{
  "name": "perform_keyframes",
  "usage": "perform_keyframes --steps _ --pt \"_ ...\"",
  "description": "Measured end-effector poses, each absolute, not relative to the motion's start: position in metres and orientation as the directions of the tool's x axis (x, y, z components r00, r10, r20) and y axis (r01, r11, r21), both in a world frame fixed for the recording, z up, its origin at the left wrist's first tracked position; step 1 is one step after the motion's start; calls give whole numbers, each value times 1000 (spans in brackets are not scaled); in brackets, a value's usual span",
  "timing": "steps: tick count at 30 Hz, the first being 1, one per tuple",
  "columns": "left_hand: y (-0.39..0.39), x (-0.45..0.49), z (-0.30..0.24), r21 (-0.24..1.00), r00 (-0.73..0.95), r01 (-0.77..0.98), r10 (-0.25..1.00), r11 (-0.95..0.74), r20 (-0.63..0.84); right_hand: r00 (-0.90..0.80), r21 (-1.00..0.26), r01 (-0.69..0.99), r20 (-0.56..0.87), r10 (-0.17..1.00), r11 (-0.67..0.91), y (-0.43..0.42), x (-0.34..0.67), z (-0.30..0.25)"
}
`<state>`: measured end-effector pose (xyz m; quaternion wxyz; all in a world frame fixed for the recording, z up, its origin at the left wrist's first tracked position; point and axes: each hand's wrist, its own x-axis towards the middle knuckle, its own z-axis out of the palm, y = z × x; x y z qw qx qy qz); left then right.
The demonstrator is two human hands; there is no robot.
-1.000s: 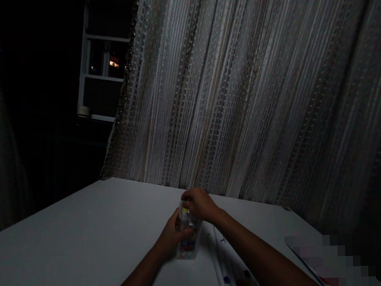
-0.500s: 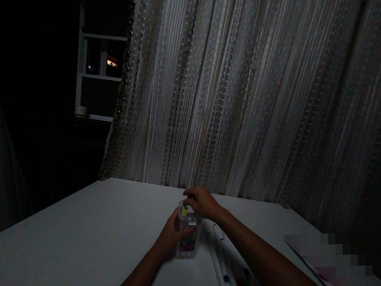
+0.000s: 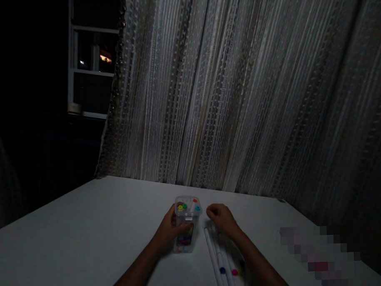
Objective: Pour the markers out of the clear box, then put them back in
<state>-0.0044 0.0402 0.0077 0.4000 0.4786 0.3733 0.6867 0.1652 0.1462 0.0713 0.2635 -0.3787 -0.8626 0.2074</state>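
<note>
My left hand (image 3: 168, 226) is wrapped round a clear plastic container (image 3: 185, 243) that stands upright on the white table, its thumb across the front label. Several markers stand in it, with yellow, green, orange and blue ends (image 3: 195, 201) showing at the top. To the right of the container, my right hand (image 3: 222, 219) hovers with its fingers curled in and no marker showing in them. Below that hand several white markers (image 3: 213, 252) lie side by side on the table, with green, blue and pink ends toward me. My right forearm partly covers the group.
The white table (image 3: 118, 229) stretches out on both sides. Behind its far edge hangs a striped curtain (image 3: 207, 96). A dark window (image 3: 91, 71) is at the upper left. Something blurred out by large pixels (image 3: 316, 255) lies on the right side of the table.
My right hand has come away from the container's mouth and moved right, above the loose markers. The marker it held at the top now stands inside. My left hand still holds the container.
</note>
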Motion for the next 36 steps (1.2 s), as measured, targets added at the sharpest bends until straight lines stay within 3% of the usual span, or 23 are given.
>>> perform_keyframes --steps 4,11,16,23,36 --pt "39 -3 9 909 -231 -217 923 -356 307 -572 -397 679 242 784 618 140 162 39" --pt "44 -5 1 941 -275 -149 927 -303 255 -611 -190 736 227 758 650 132 165 12" --pt "46 -6 -5 968 -326 -127 931 -215 164 -649 -183 724 146 747 665 129 173 11" --pt "47 -5 -7 982 -349 -113 932 -150 102 -655 -186 719 139 742 670 130 174 7" --pt "46 -4 -3 978 -320 -111 938 -177 133 -666 -189 715 111 738 673 131 175 10"
